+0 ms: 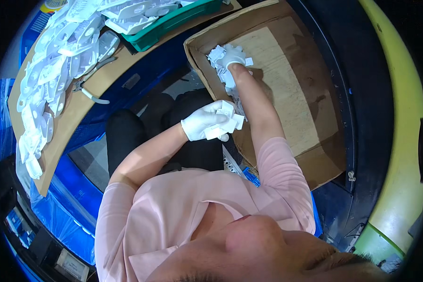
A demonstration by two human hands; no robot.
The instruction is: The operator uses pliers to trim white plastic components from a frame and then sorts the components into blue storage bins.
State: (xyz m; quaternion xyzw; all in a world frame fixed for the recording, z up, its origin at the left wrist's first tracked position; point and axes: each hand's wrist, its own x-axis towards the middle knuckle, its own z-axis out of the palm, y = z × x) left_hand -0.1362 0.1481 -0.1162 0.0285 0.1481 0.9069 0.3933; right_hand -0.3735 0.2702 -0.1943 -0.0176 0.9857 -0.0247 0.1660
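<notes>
My left hand (199,123), in a white glove, is closed around several small flat white plastic pieces (229,125) in front of my lap, beside the cardboard box's near left edge. Inside the cardboard box (310,160), my right hand (233,55), gloved in white too, reaches down to a heap of similar white pieces (216,55) along the left wall. Its fingers look curled over pieces there, though their tips are partly hidden. One white piece (249,61) shows just right of that hand.
To the left, a curved tan tabletop (109,70) carries a long pile of white plastic parts (47,89) and cutting pliers (91,94). A green tray (169,26) holds more parts at the back. Dark and yellow-green machine panels (385,141) border the right side.
</notes>
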